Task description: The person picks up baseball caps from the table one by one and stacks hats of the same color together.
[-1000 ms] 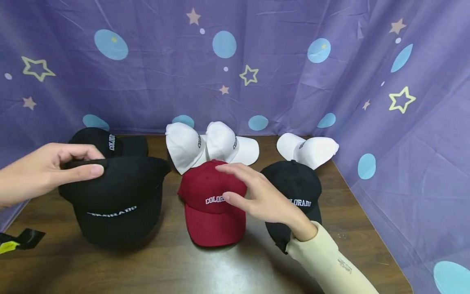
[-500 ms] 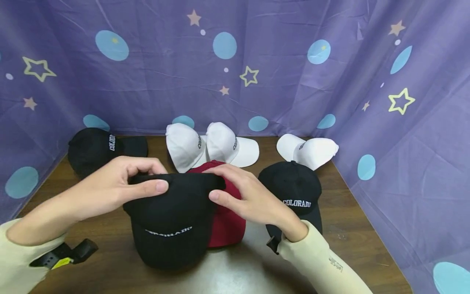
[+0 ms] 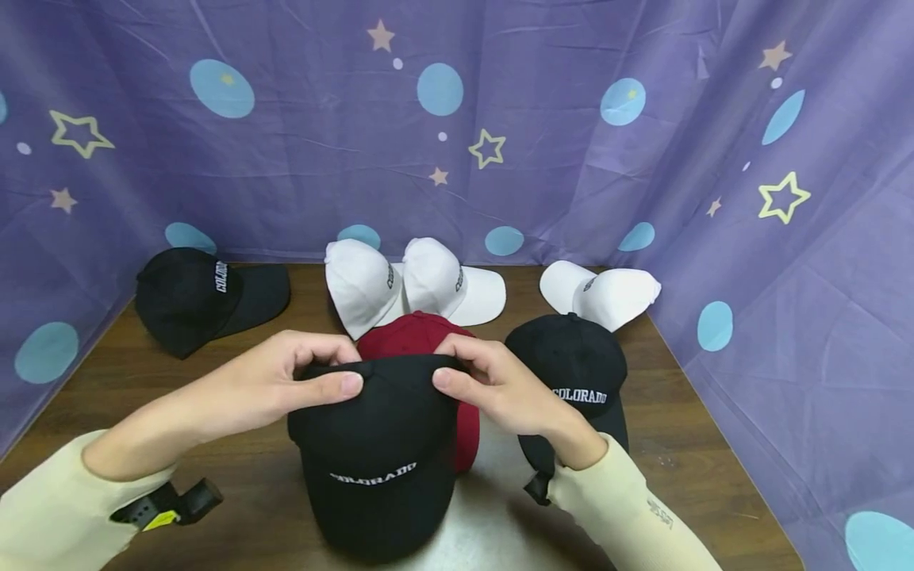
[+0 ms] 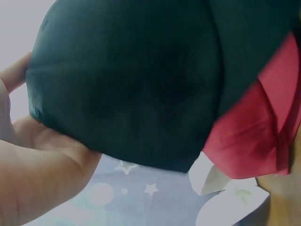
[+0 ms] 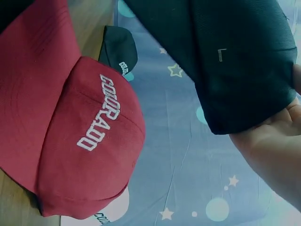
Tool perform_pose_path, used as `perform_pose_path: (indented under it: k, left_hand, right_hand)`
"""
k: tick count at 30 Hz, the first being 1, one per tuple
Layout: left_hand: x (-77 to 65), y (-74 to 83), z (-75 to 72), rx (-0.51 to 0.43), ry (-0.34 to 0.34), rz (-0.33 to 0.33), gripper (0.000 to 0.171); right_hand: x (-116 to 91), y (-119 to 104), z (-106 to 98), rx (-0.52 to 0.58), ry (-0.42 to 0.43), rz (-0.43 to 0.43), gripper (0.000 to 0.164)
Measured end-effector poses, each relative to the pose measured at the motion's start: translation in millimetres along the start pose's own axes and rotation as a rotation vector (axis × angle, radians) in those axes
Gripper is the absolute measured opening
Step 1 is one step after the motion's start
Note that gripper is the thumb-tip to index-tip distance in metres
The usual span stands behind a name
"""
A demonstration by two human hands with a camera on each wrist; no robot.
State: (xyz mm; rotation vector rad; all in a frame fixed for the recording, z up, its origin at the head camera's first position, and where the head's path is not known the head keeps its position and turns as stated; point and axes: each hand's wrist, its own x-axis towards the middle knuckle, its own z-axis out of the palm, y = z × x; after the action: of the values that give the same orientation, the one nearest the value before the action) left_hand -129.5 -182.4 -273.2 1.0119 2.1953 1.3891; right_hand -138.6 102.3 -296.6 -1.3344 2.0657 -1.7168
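A black baseball cap [image 3: 378, 444] with white COLORADO lettering is held up in front of the red cap [image 3: 410, 333], its brim pointing down toward me. My left hand [image 3: 286, 381] pinches its top edge on the left, thumb in front and fingers behind. On the right part of the same edge, my right hand [image 3: 503, 392] pinches it the same way. The right wrist view shows the red cap [image 5: 94, 136] standing on the table, apart from the held black cap [image 5: 244, 70]. In the left wrist view the black cap [image 4: 127, 84] covers much of the picture.
Another black cap [image 3: 571, 361] stands beside my right hand, partly behind the wrist. One more black cap [image 3: 186, 297] sits at the back left. Two white caps [image 3: 435, 277] overlap at the back middle, and a white cap [image 3: 610, 293] lies back right. A purple curtain [image 3: 307, 182] encloses the wooden table [image 3: 685, 476].
The black cap has moved right in my left hand, from the left side to in front of the red cap. My right hand has lowered slightly and taken hold of its edge.
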Motion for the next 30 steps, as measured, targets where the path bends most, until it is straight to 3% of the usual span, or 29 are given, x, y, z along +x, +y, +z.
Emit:
perform_pose_path:
  k: [8, 15, 21, 25, 30]
  left_hand:
    - [0.2, -13.0, 0.8, -0.171, -0.162, 0.132, 0.025]
    - [9.1, -3.8, 2.2, -0.131, -0.194, 0.236, 0.046]
    - [42.5, 4.8, 17.2, -0.249, -0.192, 0.242, 0.045]
    - [70.3, -5.2, 28.5, -0.314, -0.140, 0.226, 0.043]
    - [108.6, -16.0, 47.5, -0.402, -0.076, 0.198, 0.042]
  right_hand:
    - [-14.6, 21.1, -19.1, 0.067, 0.031, 0.023, 0.010]
    - [-34.8, 23.4, -52.6, 0.196, 0.090, 0.027, 0.011]
    - [-56.2, 19.2, -79.6, 0.330, 0.117, 0.074, 0.015]
    - [-69.4, 17.8, -96.5, 0.389, 0.158, 0.089, 0.020]
    - [-90.4, 17.7, -121.8, 0.383, 0.211, 0.125, 0.023]
